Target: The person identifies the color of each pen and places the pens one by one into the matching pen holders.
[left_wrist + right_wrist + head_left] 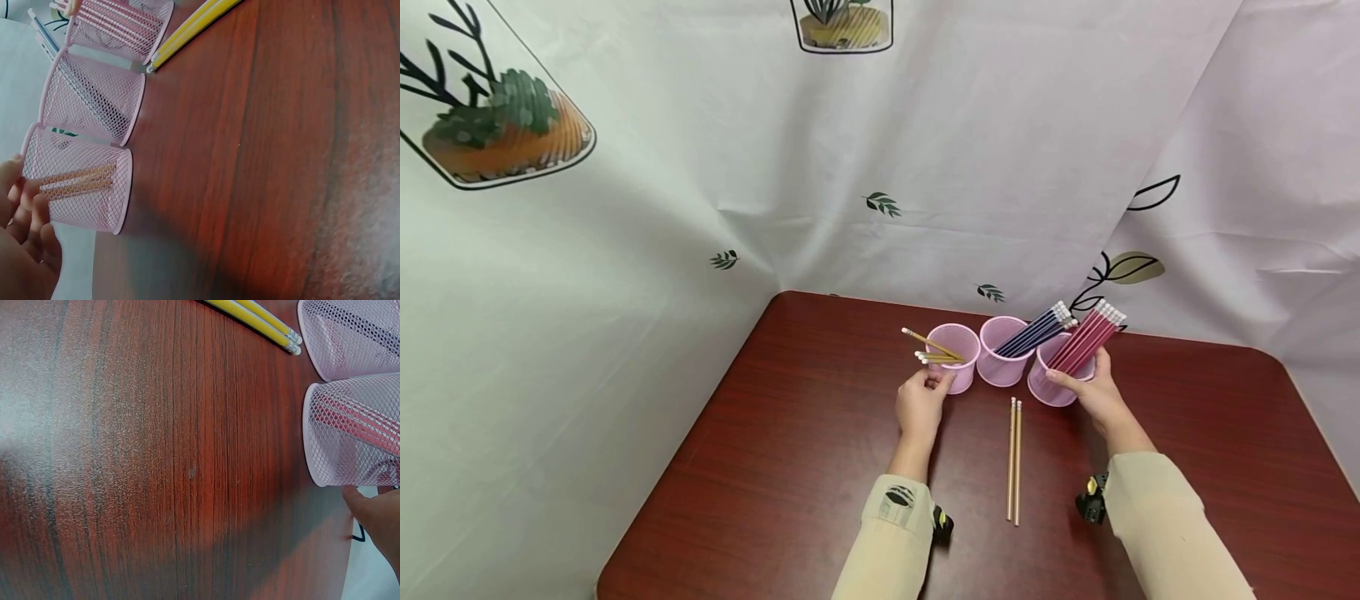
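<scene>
Three pink mesh pencil cups stand side by side. My left hand (pixel 920 406) pinches the rim of the left cup (pixel 961 379), in which a few yellow pencils (pixel 942 359) lean left. The left wrist view shows my thumb at that rim and curled fingers (pixel 39 209) against the mesh. Dark blue pencils (pixel 1033 333) lean right in the middle cup (pixel 1000 372). My right hand (pixel 1103 395) grips the right cup (pixel 1047 390), thumb in front and fingers on its far right side. That cup holds a bundle of red pencils (pixel 1086 337) with white erasers.
Two yellow pencils (pixel 1014 462) lie parallel on the dark red-brown table (pixel 760 467), between my forearms. A printed white curtain (pixel 865 142) hangs behind the table and along its left side. Small black devices (pixel 1092 498) sit at both wrists.
</scene>
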A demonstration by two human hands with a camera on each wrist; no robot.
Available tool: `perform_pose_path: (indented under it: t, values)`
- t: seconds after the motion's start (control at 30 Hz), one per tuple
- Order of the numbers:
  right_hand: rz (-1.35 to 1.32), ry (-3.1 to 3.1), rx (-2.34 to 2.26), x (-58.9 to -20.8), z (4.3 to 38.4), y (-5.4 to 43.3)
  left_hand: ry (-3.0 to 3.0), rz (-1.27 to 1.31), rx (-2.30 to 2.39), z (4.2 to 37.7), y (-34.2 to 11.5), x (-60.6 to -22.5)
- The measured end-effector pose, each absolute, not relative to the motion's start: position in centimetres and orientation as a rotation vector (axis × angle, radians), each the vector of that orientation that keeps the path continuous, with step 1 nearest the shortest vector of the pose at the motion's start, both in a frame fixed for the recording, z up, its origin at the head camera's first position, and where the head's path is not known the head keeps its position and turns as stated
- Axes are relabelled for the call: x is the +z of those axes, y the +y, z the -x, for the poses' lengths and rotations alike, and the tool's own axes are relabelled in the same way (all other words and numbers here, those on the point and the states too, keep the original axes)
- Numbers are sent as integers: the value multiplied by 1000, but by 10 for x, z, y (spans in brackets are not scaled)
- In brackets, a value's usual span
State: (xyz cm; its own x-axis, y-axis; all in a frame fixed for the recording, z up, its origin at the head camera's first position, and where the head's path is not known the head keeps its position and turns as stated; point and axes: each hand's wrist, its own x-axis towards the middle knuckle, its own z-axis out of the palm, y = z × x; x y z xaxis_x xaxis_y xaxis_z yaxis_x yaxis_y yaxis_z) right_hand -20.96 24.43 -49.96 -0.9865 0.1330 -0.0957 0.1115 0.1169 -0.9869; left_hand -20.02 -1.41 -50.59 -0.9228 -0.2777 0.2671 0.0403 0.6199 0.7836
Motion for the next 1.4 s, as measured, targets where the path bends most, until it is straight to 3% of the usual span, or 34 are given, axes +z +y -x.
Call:
perform_pose_path:
  t: [0.4,1.4]
  values:
    - [259,-2380,2047,-494,207,244,-3170,402,-911,174,31,-522]
    - [247,-2389,2033,-494,206,244,-3347,458,-412,176,52,-521]
